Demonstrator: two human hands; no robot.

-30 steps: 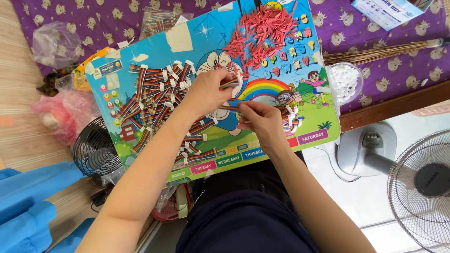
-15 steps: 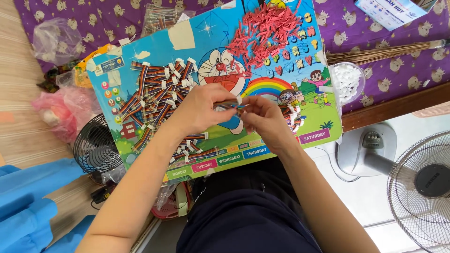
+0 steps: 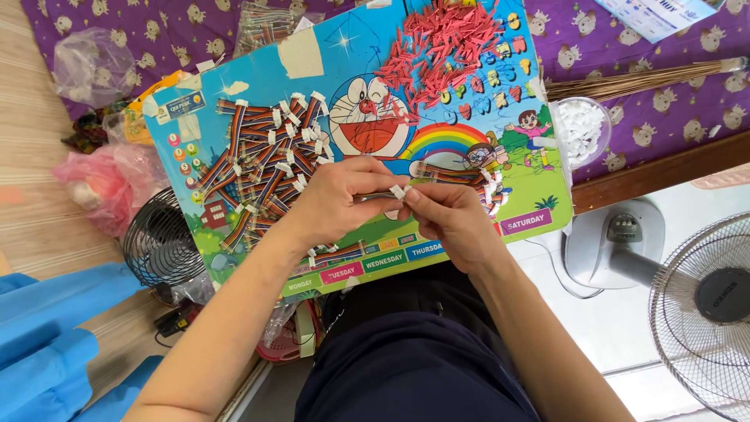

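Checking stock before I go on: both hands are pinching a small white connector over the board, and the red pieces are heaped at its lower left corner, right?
Not quite. The head view shows the red pieces heaped at the board's top, right of centre. Both hands, left and right, do pinch the white connector.

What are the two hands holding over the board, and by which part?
A rainbow ribbon cable: left hand grips its length, right hand pinches the white connector end.

A board [image 3: 469, 234] lies across the person's lap, and both hands meet above its near middle: the left hand [image 3: 336, 199] and the right hand [image 3: 449, 219] pinch one small connector [image 3: 399, 191] between them. A heap of cables [image 3: 262, 160] lies on the board's left half, a pile of small pins [image 3: 441, 43] at its far right. Right of the board sits a bowl [image 3: 582, 129], with a fan [image 3: 703, 301] on the floor nearer right.
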